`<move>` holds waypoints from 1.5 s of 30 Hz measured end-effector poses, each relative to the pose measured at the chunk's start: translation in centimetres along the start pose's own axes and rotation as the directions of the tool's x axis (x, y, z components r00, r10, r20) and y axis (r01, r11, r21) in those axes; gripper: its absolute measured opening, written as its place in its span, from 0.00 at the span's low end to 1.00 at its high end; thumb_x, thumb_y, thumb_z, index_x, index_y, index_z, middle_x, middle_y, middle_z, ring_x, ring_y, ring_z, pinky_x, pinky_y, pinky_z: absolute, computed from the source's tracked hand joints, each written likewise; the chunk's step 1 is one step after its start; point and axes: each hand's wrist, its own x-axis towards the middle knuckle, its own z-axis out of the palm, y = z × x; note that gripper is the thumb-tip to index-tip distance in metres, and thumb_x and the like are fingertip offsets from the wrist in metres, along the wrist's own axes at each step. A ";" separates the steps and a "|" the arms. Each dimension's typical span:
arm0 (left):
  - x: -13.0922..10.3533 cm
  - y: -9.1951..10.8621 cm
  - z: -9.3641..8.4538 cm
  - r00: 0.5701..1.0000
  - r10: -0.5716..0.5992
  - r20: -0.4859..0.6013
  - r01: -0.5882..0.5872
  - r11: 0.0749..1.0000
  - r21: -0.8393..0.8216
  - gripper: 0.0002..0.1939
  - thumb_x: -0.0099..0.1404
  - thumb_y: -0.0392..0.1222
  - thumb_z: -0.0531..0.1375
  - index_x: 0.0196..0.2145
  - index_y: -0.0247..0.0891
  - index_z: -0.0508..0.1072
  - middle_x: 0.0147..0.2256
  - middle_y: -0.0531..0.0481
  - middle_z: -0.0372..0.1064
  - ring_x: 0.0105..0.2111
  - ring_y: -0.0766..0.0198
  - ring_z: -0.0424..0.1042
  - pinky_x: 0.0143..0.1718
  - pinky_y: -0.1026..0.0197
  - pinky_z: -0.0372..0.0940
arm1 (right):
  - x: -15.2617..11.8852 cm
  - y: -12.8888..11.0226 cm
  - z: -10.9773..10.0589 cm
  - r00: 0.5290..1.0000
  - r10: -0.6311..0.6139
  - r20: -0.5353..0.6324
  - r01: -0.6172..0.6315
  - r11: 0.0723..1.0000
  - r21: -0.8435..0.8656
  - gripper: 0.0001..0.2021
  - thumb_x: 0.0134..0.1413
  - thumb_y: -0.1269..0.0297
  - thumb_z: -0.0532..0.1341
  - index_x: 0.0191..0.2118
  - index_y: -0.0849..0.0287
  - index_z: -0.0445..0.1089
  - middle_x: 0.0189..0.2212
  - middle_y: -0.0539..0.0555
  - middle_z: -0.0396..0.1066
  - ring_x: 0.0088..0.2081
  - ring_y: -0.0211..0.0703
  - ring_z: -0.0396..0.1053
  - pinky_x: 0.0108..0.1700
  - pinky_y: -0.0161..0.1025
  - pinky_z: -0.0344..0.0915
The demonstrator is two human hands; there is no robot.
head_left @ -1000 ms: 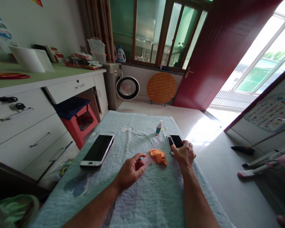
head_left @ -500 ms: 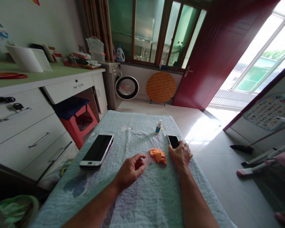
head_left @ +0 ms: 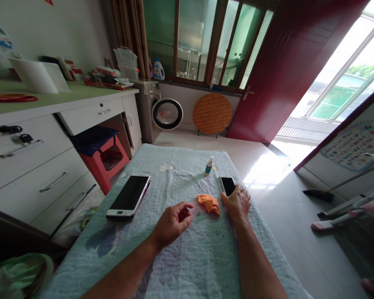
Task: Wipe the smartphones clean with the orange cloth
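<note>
My right hand (head_left: 237,202) grips the near end of a small white smartphone (head_left: 227,185) with a dark screen, thumb on its left side. The phone lies at the right of the cloth-covered table (head_left: 174,182). My left hand (head_left: 173,220) hovers near the middle, fingers loosely curled, thumb and forefinger apart, with nothing in it. Between my hands lies a crumpled orange cloth (head_left: 209,204). Beyond it stands a small spray bottle (head_left: 208,166) with a white top and blue label. At the left rests a larger white smartphone (head_left: 129,195), seemingly stacked on another device.
A white desk (head_left: 106,101) with drawers runs along the left, a red stool (head_left: 112,164) under it. Ahead are a washing machine (head_left: 148,110) with its door open and a round wooden tabletop (head_left: 212,113). A green bin (head_left: 48,265) stands at lower left.
The view has shifted very slightly. Both hands and the things on the table stay essentially where they were.
</note>
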 end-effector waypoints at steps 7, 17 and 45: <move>0.0 0.1 -0.1 1.000 0.011 -0.018 -0.011 1.000 0.026 0.14 0.61 0.43 0.59 0.43 0.35 0.73 0.29 0.51 0.71 0.29 0.65 0.71 0.32 0.65 0.65 | 0.4 0.7 0.1 1.000 0.008 0.021 -0.008 1.000 0.020 0.33 0.49 0.52 0.60 0.59 0.65 0.60 0.48 0.66 0.67 0.50 0.62 0.64 0.47 0.50 0.61; -0.1 0.8 -2.5 0.870 0.386 -0.305 -0.192 0.837 0.513 0.11 0.66 0.40 0.54 0.44 0.39 0.72 0.37 0.47 0.74 0.36 0.60 0.73 0.42 0.58 0.68 | -0.5 -0.5 -0.7 0.903 -0.421 -0.080 0.429 0.881 0.200 0.15 0.54 0.58 0.58 0.46 0.58 0.70 0.46 0.58 0.67 0.48 0.50 0.63 0.51 0.42 0.58; -0.7 1.4 -11.2 0.777 -0.038 -0.628 0.621 0.202 0.757 0.32 0.60 0.54 0.55 0.56 0.30 0.61 0.44 0.34 0.69 0.44 0.43 0.69 0.45 0.51 0.61 | -3.2 -2.7 0.5 0.756 -0.621 0.205 0.578 0.781 0.237 0.05 0.52 0.69 0.56 0.36 0.57 0.67 0.35 0.52 0.67 0.34 0.39 0.65 0.36 0.34 0.52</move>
